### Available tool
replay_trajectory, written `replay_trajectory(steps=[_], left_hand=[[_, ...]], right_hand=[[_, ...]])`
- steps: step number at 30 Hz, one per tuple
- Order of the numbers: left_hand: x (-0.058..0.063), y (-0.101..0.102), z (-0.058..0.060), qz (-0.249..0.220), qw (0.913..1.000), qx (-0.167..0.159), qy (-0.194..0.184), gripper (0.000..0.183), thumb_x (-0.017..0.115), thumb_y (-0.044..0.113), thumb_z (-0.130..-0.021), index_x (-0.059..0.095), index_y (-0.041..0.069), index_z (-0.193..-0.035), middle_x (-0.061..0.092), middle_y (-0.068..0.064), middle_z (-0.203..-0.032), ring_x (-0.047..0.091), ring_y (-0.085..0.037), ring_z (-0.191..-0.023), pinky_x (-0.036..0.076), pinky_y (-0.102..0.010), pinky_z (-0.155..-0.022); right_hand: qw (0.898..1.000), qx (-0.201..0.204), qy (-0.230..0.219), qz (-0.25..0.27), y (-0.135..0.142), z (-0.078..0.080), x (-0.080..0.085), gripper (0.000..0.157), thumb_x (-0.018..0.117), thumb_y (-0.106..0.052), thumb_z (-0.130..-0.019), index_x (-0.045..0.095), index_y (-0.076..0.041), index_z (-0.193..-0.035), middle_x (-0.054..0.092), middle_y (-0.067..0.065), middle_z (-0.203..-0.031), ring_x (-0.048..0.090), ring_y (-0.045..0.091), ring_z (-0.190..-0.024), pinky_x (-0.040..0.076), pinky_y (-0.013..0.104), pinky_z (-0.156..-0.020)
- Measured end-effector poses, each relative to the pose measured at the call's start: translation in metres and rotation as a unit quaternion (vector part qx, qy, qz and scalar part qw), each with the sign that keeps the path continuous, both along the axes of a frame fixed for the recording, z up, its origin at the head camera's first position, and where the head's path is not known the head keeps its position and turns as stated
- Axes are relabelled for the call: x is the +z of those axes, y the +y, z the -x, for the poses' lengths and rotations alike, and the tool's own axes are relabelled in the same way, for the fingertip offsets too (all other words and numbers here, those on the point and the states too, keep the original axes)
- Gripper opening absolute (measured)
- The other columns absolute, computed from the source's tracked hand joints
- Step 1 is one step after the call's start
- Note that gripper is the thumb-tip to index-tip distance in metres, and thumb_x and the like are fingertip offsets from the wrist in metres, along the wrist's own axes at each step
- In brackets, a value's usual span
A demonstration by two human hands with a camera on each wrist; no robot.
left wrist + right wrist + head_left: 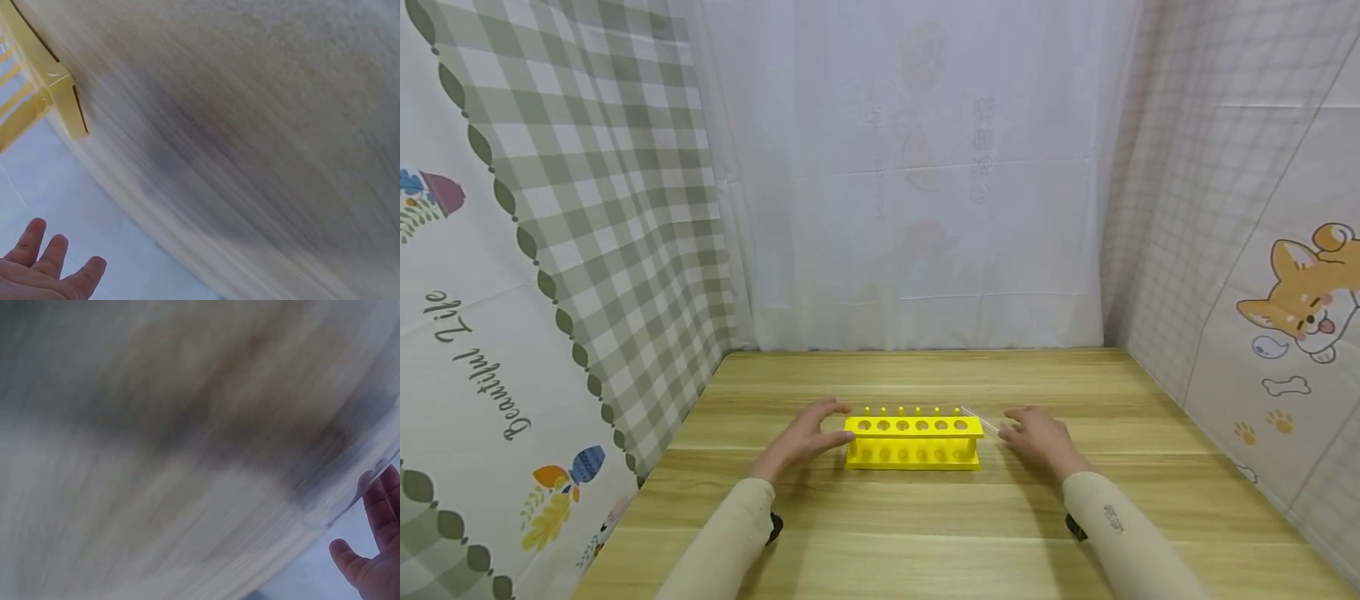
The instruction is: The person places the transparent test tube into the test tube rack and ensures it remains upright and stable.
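Note:
A yellow test tube rack stands on the table, with a row of round holes along its top and short pegs behind them. My left hand is at its left end, fingers spread, the thumb tip right at the top board. In the left wrist view the rack's end shows above the fingers, which hold nothing. Right of the rack, a clear tube lies at a slant. My right hand is beside it, fingers extended; in the right wrist view the tube overlaps the fingertips, the thumb apart from them.
The wooden table extends in front of and behind the rack. A white curtain hangs at its back edge, a green checked cloth on the left, and a cloth with a cartoon dog on the right.

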State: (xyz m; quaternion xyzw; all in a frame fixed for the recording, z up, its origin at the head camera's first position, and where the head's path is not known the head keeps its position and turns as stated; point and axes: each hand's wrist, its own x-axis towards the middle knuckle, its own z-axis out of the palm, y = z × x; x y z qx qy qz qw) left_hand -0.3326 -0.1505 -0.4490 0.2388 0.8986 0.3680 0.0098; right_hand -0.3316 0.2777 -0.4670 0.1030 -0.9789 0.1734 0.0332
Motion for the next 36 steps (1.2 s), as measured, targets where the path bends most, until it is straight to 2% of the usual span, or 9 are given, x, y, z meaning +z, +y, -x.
replay_trajectory(steps=[4,11,17,24,28,34,36], left_hand=[[-0.001,0.001,-0.001,-0.008,0.9999,-0.007,0.006,0.039,0.069,0.034,-0.095,0.064,0.012,-0.126,0.044,-0.022,-0.146,0.039,-0.042,-0.135,0.032,-0.061,-0.108],[-0.005,0.002,-0.001,-0.016,0.9997,-0.012,0.016,0.035,0.068,0.031,-0.095,0.064,0.011,-0.124,0.053,-0.015,-0.138,0.045,-0.038,-0.130,0.035,-0.059,-0.106],[-0.006,0.003,0.001,-0.017,0.9998,-0.005,0.006,0.035,0.068,0.031,-0.095,0.064,0.013,-0.125,0.054,-0.012,-0.139,0.046,-0.035,-0.131,0.036,-0.057,-0.107],[-0.005,0.003,0.001,-0.024,0.9995,0.005,-0.020,0.036,0.068,0.033,-0.095,0.063,0.015,-0.126,0.052,-0.011,-0.142,0.043,-0.035,-0.134,0.033,-0.057,-0.109],[-0.004,0.004,0.001,-0.027,0.9990,0.011,-0.033,0.036,0.069,0.034,-0.095,0.063,0.016,-0.126,0.051,-0.011,-0.143,0.042,-0.035,-0.135,0.032,-0.057,-0.110],[-0.005,0.004,0.002,-0.033,0.9985,0.014,-0.042,0.035,0.069,0.033,-0.095,0.064,0.016,-0.125,0.050,-0.012,-0.144,0.041,-0.037,-0.135,0.032,-0.060,-0.108],[-0.005,0.003,0.002,-0.035,0.9985,0.013,-0.041,0.036,0.069,0.033,-0.095,0.064,0.015,-0.125,0.050,-0.013,-0.143,0.041,-0.037,-0.135,0.032,-0.061,-0.108]], right_hand=[[1.000,0.008,0.001,-0.015,-0.004,0.002,-0.002,0.046,0.062,-0.029,-0.097,0.061,0.003,-0.129,0.058,0.030,-0.126,0.051,0.051,-0.119,0.040,0.071,-0.090],[0.999,0.016,0.015,-0.033,-0.009,0.002,-0.004,0.035,0.067,-0.020,-0.093,0.068,0.003,-0.119,0.067,0.019,-0.106,0.062,0.039,-0.101,0.048,0.063,-0.082],[0.999,0.010,0.014,-0.037,-0.013,0.001,-0.003,0.029,0.067,-0.016,-0.092,0.070,0.000,-0.115,0.069,0.018,-0.109,0.062,0.039,-0.104,0.046,0.064,-0.082],[0.999,-0.006,0.007,-0.039,-0.014,0.002,-0.003,0.027,0.066,-0.015,-0.092,0.071,-0.002,-0.115,0.070,0.015,-0.107,0.064,0.037,-0.099,0.045,0.063,-0.082],[0.999,-0.013,0.007,-0.034,-0.013,0.003,-0.003,0.027,0.065,-0.014,-0.091,0.071,-0.002,-0.114,0.070,0.016,-0.110,0.064,0.039,-0.103,0.045,0.063,-0.083],[1.000,-0.015,0.006,-0.011,-0.012,0.004,-0.004,0.028,0.060,-0.012,-0.093,0.069,0.001,-0.116,0.068,0.021,-0.115,0.062,0.044,-0.107,0.043,0.065,-0.086],[1.000,-0.017,0.011,0.005,-0.013,0.004,-0.004,0.029,0.059,-0.012,-0.094,0.069,0.001,-0.117,0.069,0.020,-0.113,0.063,0.041,-0.103,0.045,0.063,-0.085]])
